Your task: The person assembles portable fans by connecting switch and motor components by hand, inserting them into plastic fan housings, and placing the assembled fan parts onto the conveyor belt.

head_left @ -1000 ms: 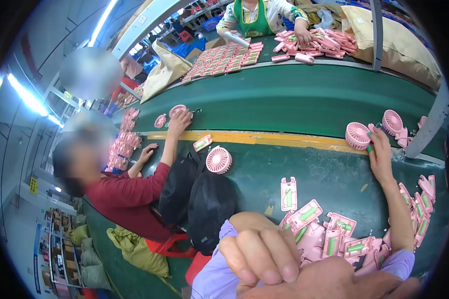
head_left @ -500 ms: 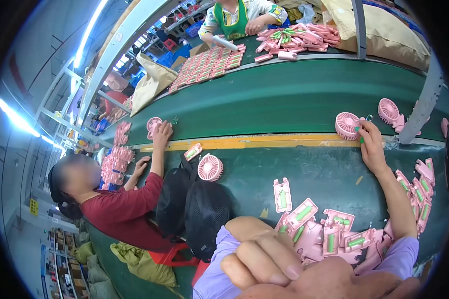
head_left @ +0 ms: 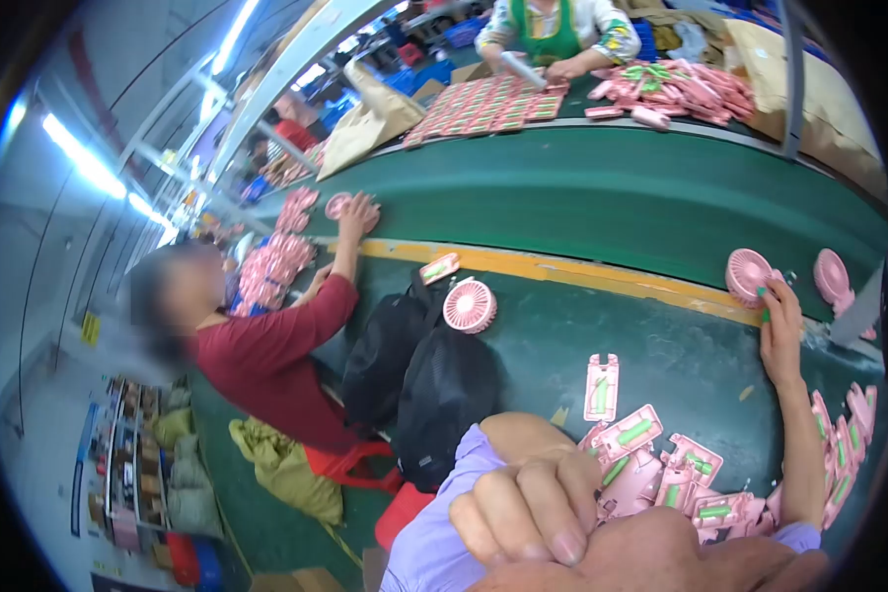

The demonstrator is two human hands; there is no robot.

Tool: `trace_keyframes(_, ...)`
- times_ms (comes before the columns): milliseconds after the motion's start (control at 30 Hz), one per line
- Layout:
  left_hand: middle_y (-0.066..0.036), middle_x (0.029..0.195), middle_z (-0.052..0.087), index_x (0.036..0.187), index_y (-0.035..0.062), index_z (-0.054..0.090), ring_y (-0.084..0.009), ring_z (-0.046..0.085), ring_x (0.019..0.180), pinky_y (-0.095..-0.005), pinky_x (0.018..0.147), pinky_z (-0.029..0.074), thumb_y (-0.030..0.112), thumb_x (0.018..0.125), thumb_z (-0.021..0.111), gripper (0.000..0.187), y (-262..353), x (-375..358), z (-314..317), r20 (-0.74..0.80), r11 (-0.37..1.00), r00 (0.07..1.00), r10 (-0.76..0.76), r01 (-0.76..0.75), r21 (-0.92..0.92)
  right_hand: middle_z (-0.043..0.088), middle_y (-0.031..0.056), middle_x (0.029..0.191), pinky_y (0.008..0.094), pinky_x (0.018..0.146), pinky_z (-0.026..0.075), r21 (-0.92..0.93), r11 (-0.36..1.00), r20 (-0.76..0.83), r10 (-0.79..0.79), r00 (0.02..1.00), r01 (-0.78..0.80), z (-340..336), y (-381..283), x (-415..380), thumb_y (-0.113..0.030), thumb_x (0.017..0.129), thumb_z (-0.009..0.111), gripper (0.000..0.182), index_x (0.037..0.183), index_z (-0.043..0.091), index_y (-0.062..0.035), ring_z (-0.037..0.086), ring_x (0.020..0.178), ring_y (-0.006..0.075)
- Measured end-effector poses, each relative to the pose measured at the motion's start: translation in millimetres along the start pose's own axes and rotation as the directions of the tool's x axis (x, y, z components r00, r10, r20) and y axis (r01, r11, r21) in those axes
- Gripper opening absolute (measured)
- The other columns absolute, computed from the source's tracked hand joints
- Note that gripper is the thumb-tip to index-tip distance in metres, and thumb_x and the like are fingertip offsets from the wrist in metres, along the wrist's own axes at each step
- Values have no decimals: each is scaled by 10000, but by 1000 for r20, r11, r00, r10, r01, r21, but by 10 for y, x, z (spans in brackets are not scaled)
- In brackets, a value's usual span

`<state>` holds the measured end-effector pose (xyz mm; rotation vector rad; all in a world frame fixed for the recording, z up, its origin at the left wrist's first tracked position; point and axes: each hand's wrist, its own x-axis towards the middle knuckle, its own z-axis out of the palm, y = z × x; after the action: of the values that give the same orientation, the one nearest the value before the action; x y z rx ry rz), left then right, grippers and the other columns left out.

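Note:
Out on the green belt, my right hand (head_left: pixel 781 333) has its fingers on the handle side of a round pink fan (head_left: pixel 748 275). Close to the camera, my left hand (head_left: pixel 528 505) is curled closed, and whatever may be inside it is hidden. Between my arms lies a pile of pink shell halves with green cells; one separate half (head_left: pixel 602 388) lies above the pile. Another pink fan (head_left: pixel 832 277) rests to the right of the one at my right hand. A further fan (head_left: pixel 470 305) stands on the near table, left of centre.
A co-worker in a red top (head_left: pixel 266 345) reaches to a pink fan at left. Black bags (head_left: pixel 444 400) lie beside that person. Across the belt (head_left: pixel 562 183), another person in a green apron (head_left: pixel 551 35) handles rows of pink parts. A metal post (head_left: pixel 792 79) rises at right.
The camera view has turned, so most things sit further right in the frame. My right hand stays at the same fan, and my left hand stays curled near the camera.

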<state>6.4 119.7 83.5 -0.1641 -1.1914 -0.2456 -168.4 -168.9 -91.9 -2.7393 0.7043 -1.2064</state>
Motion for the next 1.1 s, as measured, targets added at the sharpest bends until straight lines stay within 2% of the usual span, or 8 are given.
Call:
trace_keyframes(133,-67,928,517,927,105,491,-240,546,924,-315,725,465,231,944,530,134,-94,-57,58,-87,963,972,218,-200,183,475,179,1291,442,1056,316,-10,1000,16,8,1000,-8,16,37,-27,117,727,497,458,1171,512,7,426,1247,366)
trace_keyframes(400,-56,896,509,865,107,477,-227,519,893,-311,714,456,227,950,502,149,-133,4,-96,67,874,883,465,-469,122,465,170,1302,436,1079,289,0,999,37,41,998,-41,26,69,-55,131,727,476,477,1190,497,14,406,1267,359)
trace_keyframes(533,-51,888,508,858,105,473,-230,523,905,-304,726,458,186,933,523,121,-26,10,44,-110,964,973,205,-182,193,461,170,1304,431,1080,288,0,1000,33,29,999,-29,35,60,-50,140,720,474,486,1189,496,14,403,1268,356)
trace_keyframes(800,-66,892,523,877,104,488,-229,544,837,-327,725,464,241,937,522,154,-87,74,-158,49,903,907,418,-421,92,461,173,1303,434,1080,286,-23,998,39,51,998,-50,61,95,-74,134,717,479,479,1181,501,16,404,1261,358)
trace_keyframes(867,-84,892,523,870,95,481,-242,544,848,-345,727,476,309,947,502,228,2,184,-216,-84,993,994,64,-71,-89,461,176,1303,436,1079,288,-41,998,38,49,998,-48,73,125,-102,131,719,481,476,1180,502,18,407,1259,361)
trace_keyframes(967,-44,957,542,941,125,523,-183,531,865,-375,796,428,371,948,517,246,23,351,-355,-126,860,880,-459,404,-310,464,189,1315,439,1074,296,-86,996,34,6,999,-3,102,218,-130,122,738,480,482,1207,501,12,416,1261,369)
trace_keyframes(1000,-111,983,546,981,57,527,-257,544,891,-396,780,451,426,957,459,376,-128,321,-337,-144,880,917,-372,299,-370,466,188,1321,433,1074,297,-108,994,40,0,999,4,112,263,-136,117,753,473,483,1223,501,5,415,1266,366)
trace_keyframes(1100,-189,992,568,1016,-56,555,-321,564,912,-390,754,464,455,969,408,533,-223,272,-286,-130,838,910,-395,298,-457,467,180,1336,411,1075,298,-124,992,90,32,995,-21,82,300,-149,103,789,466,485,1259,501,-12,408,1285,348)
